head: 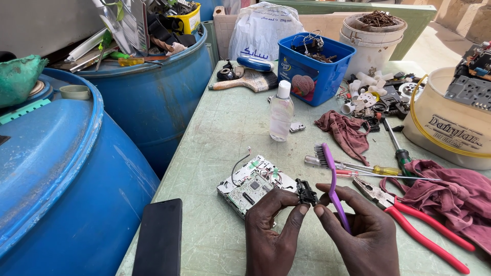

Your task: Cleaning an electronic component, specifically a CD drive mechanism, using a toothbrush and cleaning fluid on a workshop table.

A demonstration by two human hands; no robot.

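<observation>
Over the worktop (215,133) my left hand (271,225) pinches a black part (307,192), right hand (358,230) grips the toothbrush (332,184); scrubbing it, I reckon.

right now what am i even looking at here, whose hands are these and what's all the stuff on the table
This is one picture from a camera worn on a person's head, looking down at their own bare hands over a pale green table. The left hand pinches a small black part; the right hand touches it too and holds a purple toothbrush. Behind the left hand lies an opened metal device with a circuit board. Nearby are a dark phone, a clear bottle, red-handled pliers, screwdrivers, maroon rags and a blue tub of parts. Blue barrels stand on the left.
</observation>
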